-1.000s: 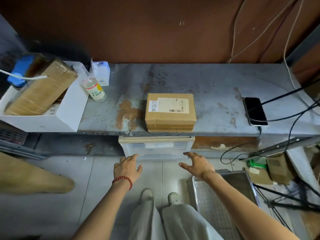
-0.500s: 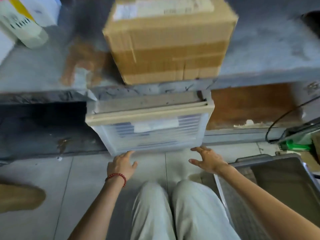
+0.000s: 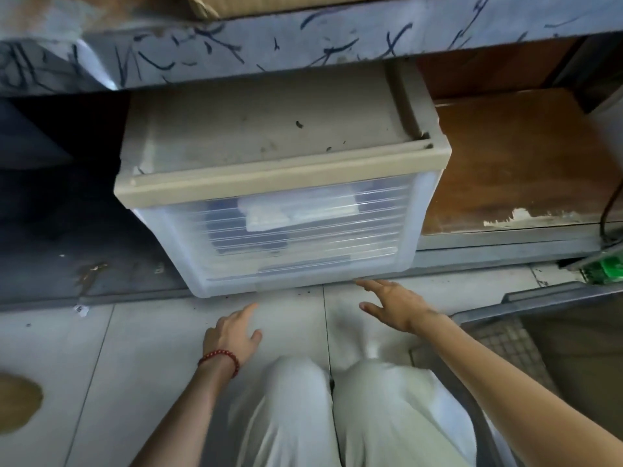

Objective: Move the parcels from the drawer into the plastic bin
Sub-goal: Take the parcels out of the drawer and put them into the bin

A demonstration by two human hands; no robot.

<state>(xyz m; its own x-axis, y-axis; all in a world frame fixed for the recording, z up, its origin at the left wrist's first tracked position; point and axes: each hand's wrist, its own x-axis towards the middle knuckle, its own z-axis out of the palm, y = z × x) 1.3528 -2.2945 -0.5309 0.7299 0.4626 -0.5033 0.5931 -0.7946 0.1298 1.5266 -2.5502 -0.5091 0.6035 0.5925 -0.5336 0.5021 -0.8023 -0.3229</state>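
We see the drawer (image 3: 303, 230), its ribbed translucent front pushed in under a beige top, set on the floor (image 3: 135, 348) beneath the edge of the bench (image 3: 303, 42). The parcels (image 3: 296, 210) lie inside it and show only as pale and dark shapes through the front; we cannot count them. The left hand (image 3: 232, 335), with a red bead bracelet (image 3: 219, 357) at the wrist, hovers over the tiles just below the drawer's lower edge, its grip released and its fingers extended, holding nothing. The right hand (image 3: 394, 305) reaches toward the drawer's lower right corner, its grip likewise released. Its forefinger tip lies at the bottom edge, but we cannot tell whether it touches. The plastic bin (image 3: 546, 293), grey with a mesh bottom, stands on the floor at the right, beside the right forearm.
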